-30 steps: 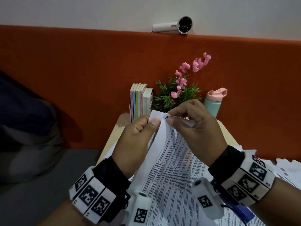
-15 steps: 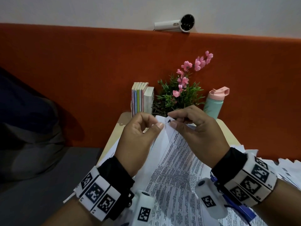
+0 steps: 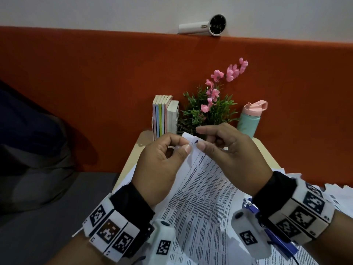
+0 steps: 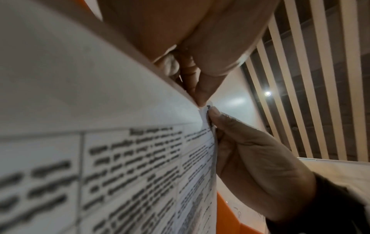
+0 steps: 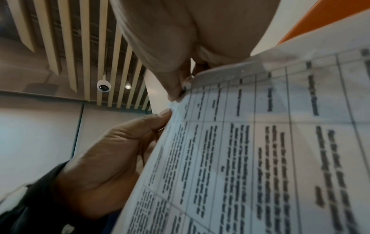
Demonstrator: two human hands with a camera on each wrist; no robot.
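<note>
Tabletop (image 3: pixel 262 153) mostly hidden beneath printed sheet (image 3: pixel 202 197).

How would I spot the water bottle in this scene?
Look along the orange padded wall to the small table set against it. At its far edge stand books, a pink-flowered plant and, rightmost, the bottle: the only mint-green thing, capped with a pink lid.

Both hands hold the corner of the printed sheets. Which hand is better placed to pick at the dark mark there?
Probably the right hand: its thumb tip lies at the dark mark on the printed sheets, while the left hand pinches the corner beside it, steadying it.
</note>
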